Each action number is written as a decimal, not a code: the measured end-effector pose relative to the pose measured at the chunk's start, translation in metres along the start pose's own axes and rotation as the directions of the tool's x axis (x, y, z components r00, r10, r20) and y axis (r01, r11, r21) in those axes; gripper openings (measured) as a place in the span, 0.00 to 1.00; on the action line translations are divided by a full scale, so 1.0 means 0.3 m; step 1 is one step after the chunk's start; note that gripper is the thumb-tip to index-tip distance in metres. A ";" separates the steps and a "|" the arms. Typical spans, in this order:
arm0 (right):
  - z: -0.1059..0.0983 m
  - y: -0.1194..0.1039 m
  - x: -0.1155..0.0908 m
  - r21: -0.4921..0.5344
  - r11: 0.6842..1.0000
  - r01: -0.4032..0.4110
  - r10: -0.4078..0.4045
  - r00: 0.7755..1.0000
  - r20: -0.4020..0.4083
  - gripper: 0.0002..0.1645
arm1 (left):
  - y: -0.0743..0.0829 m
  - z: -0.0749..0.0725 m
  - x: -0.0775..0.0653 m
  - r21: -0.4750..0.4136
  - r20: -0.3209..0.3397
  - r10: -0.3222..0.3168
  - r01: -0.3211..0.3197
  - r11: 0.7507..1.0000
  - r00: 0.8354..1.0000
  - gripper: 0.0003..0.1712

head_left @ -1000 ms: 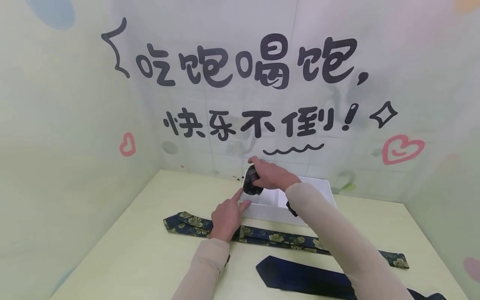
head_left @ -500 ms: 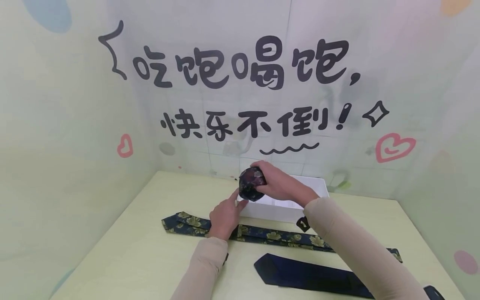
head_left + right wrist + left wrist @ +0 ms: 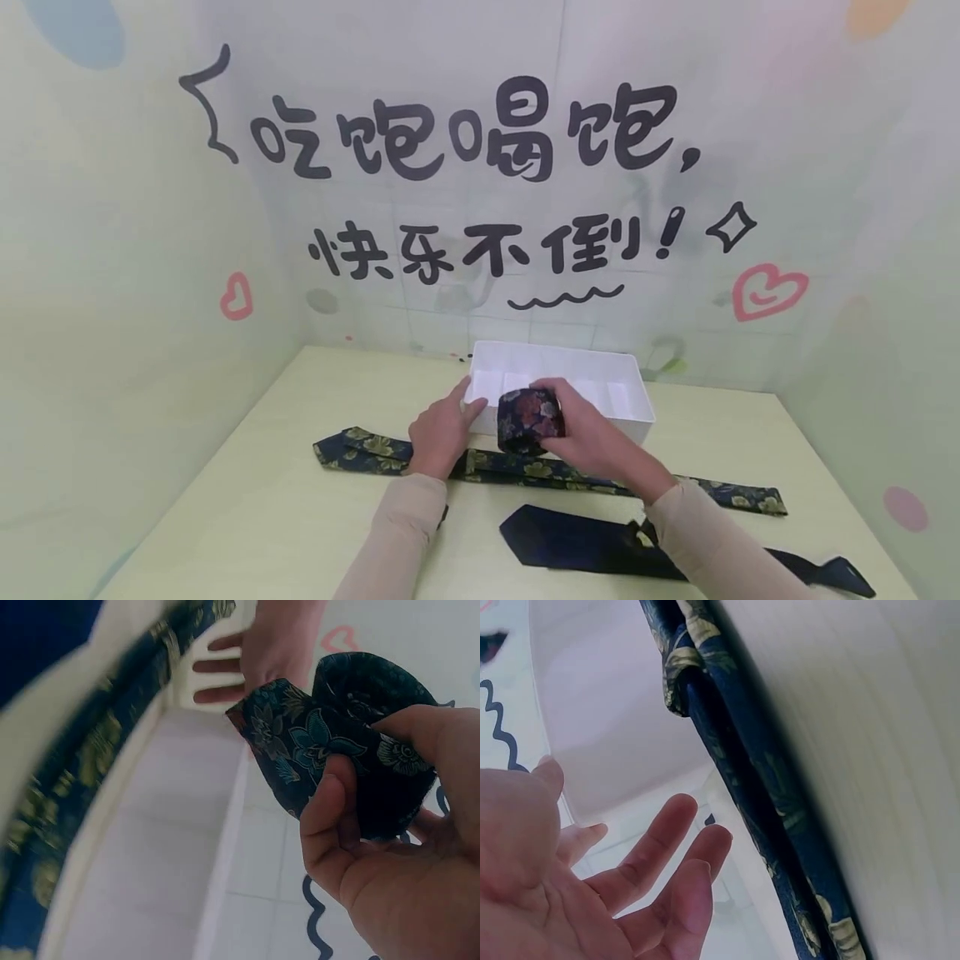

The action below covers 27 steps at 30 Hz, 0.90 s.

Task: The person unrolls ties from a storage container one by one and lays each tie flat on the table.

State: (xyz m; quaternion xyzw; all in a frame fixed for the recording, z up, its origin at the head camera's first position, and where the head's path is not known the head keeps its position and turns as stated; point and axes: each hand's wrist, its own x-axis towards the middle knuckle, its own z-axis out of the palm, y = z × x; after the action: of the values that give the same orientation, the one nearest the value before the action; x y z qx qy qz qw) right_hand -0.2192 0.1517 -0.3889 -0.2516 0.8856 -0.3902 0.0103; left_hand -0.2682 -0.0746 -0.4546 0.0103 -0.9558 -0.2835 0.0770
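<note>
Behind your work hangs the printed backdrop (image 3: 150, 208), and the pale table (image 3: 225, 517) runs from its foot toward you; both sit slightly further left in the head view than a second ago. Your white box (image 3: 558, 360) stays near the table's back edge, but its inside, earlier largely masked by your right arm and hand, now shows several compartments. The long flowered tie (image 3: 536, 471) lies as before, flat across the table in front of the box, and the navy tie (image 3: 570, 542) lies nearer the front edge, its narrow end now showing toward the right front corner. Your right hand (image 3: 588, 433) has drawn back from over the box's left end to a place in front of its front wall, gripping the rolled tie (image 3: 527, 421) between thumb and fingers. Your left hand (image 3: 437, 433) keeps its place at the box's left front corner, thumb and forefinger apart on either side of it, the other fingers spread. The rolled tie is thus held up off the table between you and the box, and it has turned so that its red and pale flowers face you more plainly.
</note>
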 end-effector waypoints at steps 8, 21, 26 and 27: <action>0.127 -0.025 -0.158 0.177 0.978 -0.114 0.113 0.993 0.016 0.43 | 0.002 -0.008 0.002 -0.005 0.021 -0.014 0.014 1.000 1.000 0.36; 0.428 0.094 -0.244 0.473 0.858 -0.202 0.085 0.963 0.256 0.45 | -0.004 -0.001 0.022 0.001 0.075 -0.046 0.046 0.999 0.996 0.37; 0.472 0.101 -0.245 0.468 0.857 -0.216 0.082 0.954 0.289 0.43 | -0.010 0.000 0.027 0.013 0.086 -0.050 0.049 0.999 0.995 0.37; 0.465 0.080 -0.246 0.457 0.862 -0.219 0.088 0.953 0.290 0.42 | -0.012 -0.002 0.029 0.019 0.086 -0.051 0.049 0.999 0.995 0.37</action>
State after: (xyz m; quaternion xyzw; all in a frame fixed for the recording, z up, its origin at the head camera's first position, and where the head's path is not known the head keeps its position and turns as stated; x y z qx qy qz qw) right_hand -0.1353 0.1031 -0.5158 -0.2180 0.7679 -0.5607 0.2198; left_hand -0.2769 -0.0784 -0.4548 0.0226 -0.9601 -0.2774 0.0281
